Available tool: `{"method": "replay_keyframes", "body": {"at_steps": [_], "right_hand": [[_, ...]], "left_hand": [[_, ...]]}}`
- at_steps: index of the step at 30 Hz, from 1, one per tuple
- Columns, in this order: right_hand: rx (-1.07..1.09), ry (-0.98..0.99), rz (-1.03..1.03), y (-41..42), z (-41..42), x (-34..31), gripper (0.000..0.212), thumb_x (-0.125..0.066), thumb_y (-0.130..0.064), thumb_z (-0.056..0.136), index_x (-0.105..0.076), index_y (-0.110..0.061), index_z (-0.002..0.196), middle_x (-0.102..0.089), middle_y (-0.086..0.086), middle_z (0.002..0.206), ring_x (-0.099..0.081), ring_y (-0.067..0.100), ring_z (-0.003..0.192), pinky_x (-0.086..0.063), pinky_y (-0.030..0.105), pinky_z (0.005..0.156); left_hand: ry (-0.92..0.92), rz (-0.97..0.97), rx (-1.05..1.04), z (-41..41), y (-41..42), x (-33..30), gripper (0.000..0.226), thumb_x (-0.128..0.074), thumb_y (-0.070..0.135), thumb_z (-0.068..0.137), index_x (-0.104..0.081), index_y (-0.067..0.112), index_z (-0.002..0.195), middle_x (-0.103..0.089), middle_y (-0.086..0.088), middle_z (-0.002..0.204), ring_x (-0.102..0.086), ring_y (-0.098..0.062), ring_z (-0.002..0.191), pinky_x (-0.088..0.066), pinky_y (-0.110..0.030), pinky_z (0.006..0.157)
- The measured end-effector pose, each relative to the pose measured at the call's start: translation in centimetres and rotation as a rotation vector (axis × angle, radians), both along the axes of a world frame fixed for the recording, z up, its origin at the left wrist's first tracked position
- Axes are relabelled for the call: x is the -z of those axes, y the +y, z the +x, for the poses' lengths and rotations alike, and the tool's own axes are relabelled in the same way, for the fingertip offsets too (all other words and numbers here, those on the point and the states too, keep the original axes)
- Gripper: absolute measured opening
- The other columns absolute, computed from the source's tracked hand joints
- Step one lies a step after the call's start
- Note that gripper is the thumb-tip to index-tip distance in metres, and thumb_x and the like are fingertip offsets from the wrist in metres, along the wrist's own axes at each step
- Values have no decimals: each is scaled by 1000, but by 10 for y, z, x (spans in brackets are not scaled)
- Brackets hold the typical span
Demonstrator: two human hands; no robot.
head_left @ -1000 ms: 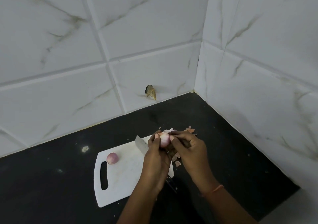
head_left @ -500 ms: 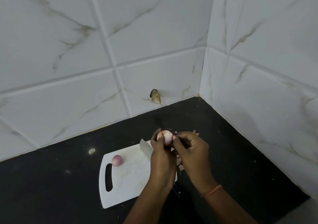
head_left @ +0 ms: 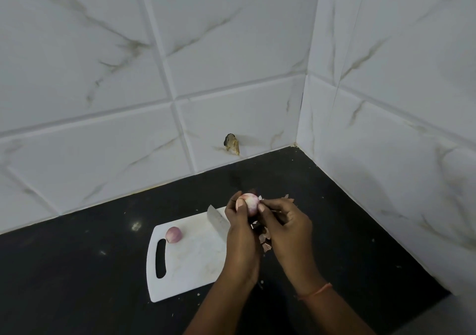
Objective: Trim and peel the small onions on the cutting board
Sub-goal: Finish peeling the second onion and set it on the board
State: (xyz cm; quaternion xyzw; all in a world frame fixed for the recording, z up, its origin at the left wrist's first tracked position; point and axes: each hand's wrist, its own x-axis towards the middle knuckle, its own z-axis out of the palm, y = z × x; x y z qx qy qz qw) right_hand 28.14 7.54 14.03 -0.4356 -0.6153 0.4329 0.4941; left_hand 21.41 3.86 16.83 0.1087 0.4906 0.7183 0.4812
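Note:
A pale, mostly peeled small onion [head_left: 249,203] is held up above the far right corner of the white cutting board [head_left: 190,257]. My left hand [head_left: 240,234] grips it from the left, thumb on top. My right hand [head_left: 284,228] pinches at its right side with thumb and fingertips. A second small onion [head_left: 173,234], pinkish with skin on, lies on the board near the handle slot. A knife blade [head_left: 217,220] rests on the board, its handle hidden under my left hand.
Onion skin scraps [head_left: 265,240] lie between my hands and on the black counter [head_left: 77,270] past the board's right edge. White tiled walls meet in a corner at the back right. A small brown object [head_left: 232,143] sticks on the back wall.
The view has shifted slightly. My hands have raised the onion a little and turned it; more bare pale surface shows. The board onion and the knife have not moved.

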Motion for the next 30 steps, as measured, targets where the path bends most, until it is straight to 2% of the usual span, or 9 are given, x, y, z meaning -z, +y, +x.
{"method": "replay_keyframes", "body": {"at_steps": [3,6,9,12,17,22,27,30], "right_hand": [[-1,-47,54,0,7,-2,26,-69,-12,88,-64,-38,87,-68,-21,82,-66,-5,84,-51,9,72],[-30,-124,93,3,12,-1,18,-67,-16,90,-63,-33,92,-67,-20,87,-66,-4,85,-53,12,74],[-91,-180,104,8,15,-1,16,-64,-18,92,-61,-33,97,-63,-23,91,-63,-4,89,-51,9,76],[-164,-203,140,14,16,-2,16,-62,-16,93,-59,-31,98,-61,-21,94,-60,-5,94,-49,8,76],[-266,-228,138,21,8,-9,7,-57,-17,96,-58,-22,101,-57,-10,100,-60,3,93,-55,20,79],[-270,-263,101,20,-3,-12,3,-54,-24,97,-54,-22,100,-58,-4,96,-62,9,88,-58,26,74],[-248,-146,-49,18,-10,-9,12,-52,-17,97,-56,-28,94,-63,-4,91,-64,10,84,-57,27,74],[-184,-16,-153,12,-13,-9,12,-57,-13,95,-60,-25,91,-66,-1,88,-65,14,83,-56,26,72]], "left_hand": [[76,-6,-19,5,-2,-1,20,-43,31,105,-55,33,121,-71,-2,111,-71,-13,95,-54,-16,60],[116,10,-26,7,-3,0,23,-46,30,104,-56,34,123,-70,-1,114,-71,-13,100,-54,-14,64],[124,41,-10,3,-4,3,27,-50,25,102,-59,23,128,-73,-5,113,-73,-13,97,-56,-16,67],[108,46,25,-5,-4,6,33,-51,23,102,-61,7,128,-73,-12,112,-73,-21,102,-58,-22,72],[114,80,138,-22,-5,5,26,-47,17,103,-67,4,112,-78,-9,95,-76,-18,90,-57,-19,66],[157,84,170,-36,-7,5,27,-47,19,104,-68,6,116,-77,-9,104,-75,-18,95,-57,-19,69],[108,85,156,-43,-12,13,33,-47,23,102,-66,4,119,-76,-10,108,-74,-20,100,-58,-22,76],[62,92,141,-46,-17,15,43,-52,32,93,-65,3,122,-74,-14,113,-72,-26,106,-59,-28,87]]}}
